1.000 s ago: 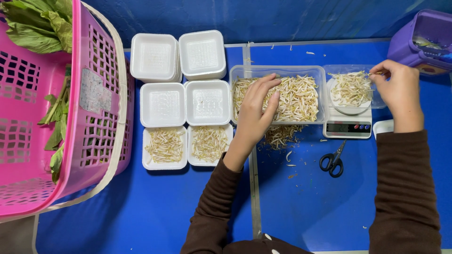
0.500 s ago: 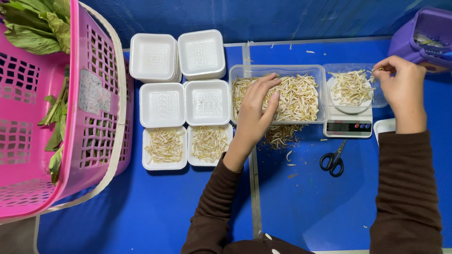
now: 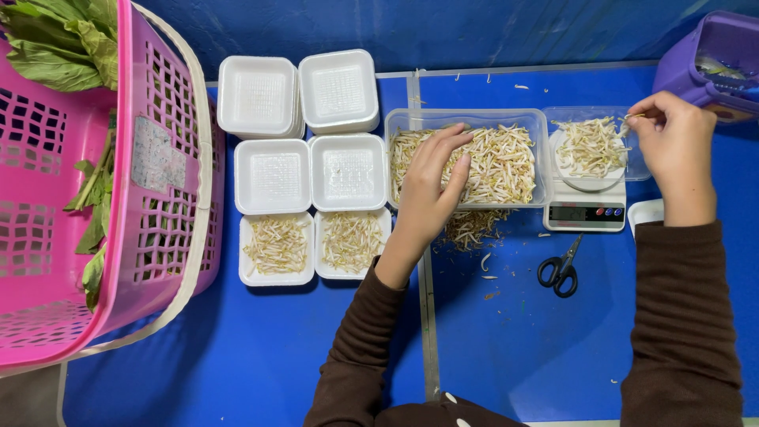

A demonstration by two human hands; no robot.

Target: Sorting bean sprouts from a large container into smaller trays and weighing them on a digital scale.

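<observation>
One large pink plastic lattice basket [image 3: 118, 205] holding green leafy stalks [image 3: 59, 39] sits well left of both hands. Blue table surface [image 3: 261, 348] underneath. Clear rectangular plastic tub of pale bean sprouts [image 3: 506, 158]: left hand [image 3: 431, 186] lies flat on the sprouts, fingers together and slightly curved, tips at the tub's far left part. Six white square foam trays just left of those fingers; the two nearest the body [image 3: 312, 247] hold sprouts, four are bare [image 3: 299, 130]. Small white digital scale [image 3: 585, 207] carries a clear shallow tray of sprouts [image 3: 589, 146]. Right hand [image 3: 672, 150] at that tray's right edge, thumb and forefinger pinching a few sprouts. Black-handled scissors [image 3: 560, 270] lie near, below the scale. Purple plastic container [image 3: 711, 67] beyond right fingers.
</observation>
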